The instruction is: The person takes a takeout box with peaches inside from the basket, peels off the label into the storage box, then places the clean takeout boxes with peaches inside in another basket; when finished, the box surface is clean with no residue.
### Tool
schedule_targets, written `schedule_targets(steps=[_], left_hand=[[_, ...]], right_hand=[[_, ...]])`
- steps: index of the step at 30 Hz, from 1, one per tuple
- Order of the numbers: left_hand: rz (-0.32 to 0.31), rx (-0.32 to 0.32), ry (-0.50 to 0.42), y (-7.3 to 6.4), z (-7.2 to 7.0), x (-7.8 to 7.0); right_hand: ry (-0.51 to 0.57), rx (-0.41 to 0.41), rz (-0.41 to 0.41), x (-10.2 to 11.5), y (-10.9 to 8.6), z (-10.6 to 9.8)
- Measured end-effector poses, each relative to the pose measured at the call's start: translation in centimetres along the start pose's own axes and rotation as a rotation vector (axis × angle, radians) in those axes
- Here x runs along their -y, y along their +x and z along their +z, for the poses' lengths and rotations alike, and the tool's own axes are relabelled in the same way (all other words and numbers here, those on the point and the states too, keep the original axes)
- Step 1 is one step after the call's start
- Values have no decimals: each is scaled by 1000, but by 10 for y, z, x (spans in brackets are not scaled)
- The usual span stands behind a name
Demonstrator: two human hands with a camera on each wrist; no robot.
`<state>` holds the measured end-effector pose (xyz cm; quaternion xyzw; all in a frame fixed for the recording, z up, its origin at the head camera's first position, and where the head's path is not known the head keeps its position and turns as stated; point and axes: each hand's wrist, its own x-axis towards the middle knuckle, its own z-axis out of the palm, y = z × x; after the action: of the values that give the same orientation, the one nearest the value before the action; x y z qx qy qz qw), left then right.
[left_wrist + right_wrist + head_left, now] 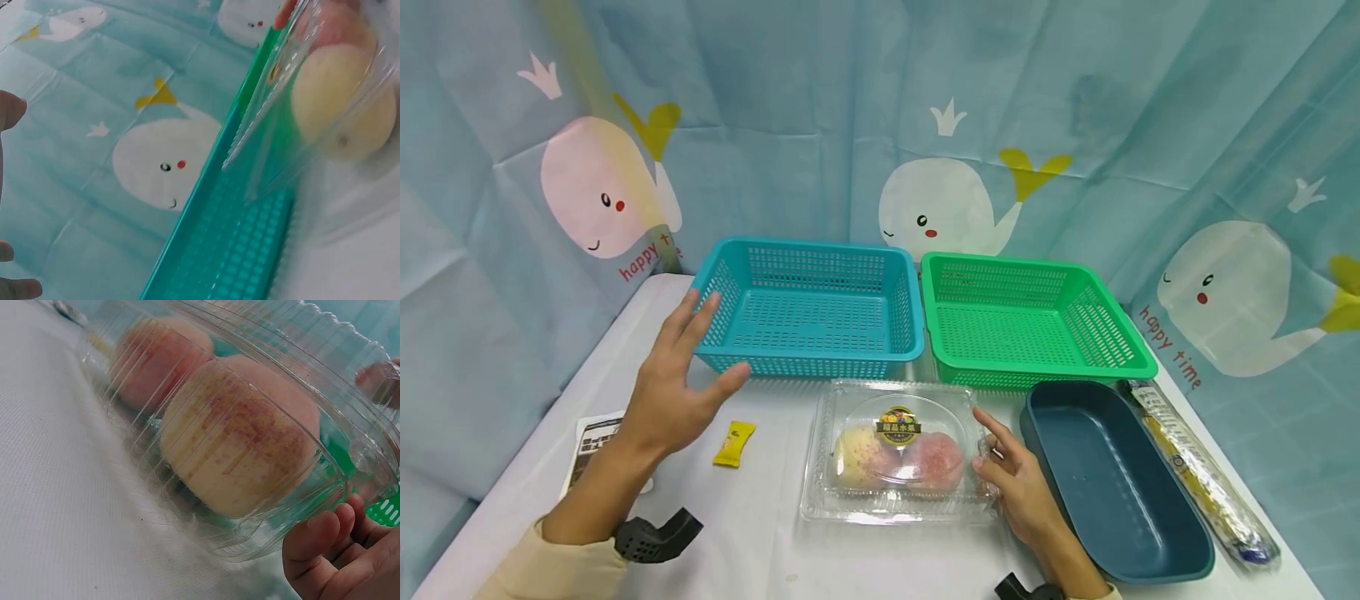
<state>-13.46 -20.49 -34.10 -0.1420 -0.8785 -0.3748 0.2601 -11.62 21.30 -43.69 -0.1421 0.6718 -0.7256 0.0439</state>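
Observation:
A clear plastic clamshell box (827, 492) lies on the white table with its lid down, a round fruit label (898, 427) on top. Inside sit two peaches, one yellowish (856, 468) and one pinker (938, 465). My right hand (1018, 479) holds the box at its right edge, thumb and fingertips on the rim; in the right wrist view a fingertip (378, 382) shows beyond the lid. My left hand (673, 396) hovers with spread fingers left of the box, in front of the blue basket (820, 367), touching nothing.
Right of the blue basket stands a green basket (1045, 371). A dark blue tub (1112, 483) is beside my right hand, with a long plastic-wrapped packet (1206, 483) along it. A yellow wrapped sweet (733, 443) lies left of the box; a printed packet (593, 446) is partly behind my left arm.

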Motion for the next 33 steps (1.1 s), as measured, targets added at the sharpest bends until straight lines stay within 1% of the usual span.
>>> schedule_targets(steps=[3,7,12,15,20,26,33], left_hand=[[20,11,-22,-5,7,-5],[31,23,-54,-12,17,-8],[36,42,-115,-19,31,-9],[26,65,-138,-23,39,-11],[3,119,-138,-29,52,-14],[-20,176,-138,-34,64,-16],[-58,260,-150,-40,80,-18]], right_hand=[[-9,-4,-2,0,0,0],[-24,-5,0,0,-1,0],[-54,-11,2,0,-1,-1],[-62,-10,-1,0,0,-1],[-67,-11,-11,-1,0,-1],[-70,-6,-24,-2,0,-1],[-81,-3,-29,-3,0,-2]])
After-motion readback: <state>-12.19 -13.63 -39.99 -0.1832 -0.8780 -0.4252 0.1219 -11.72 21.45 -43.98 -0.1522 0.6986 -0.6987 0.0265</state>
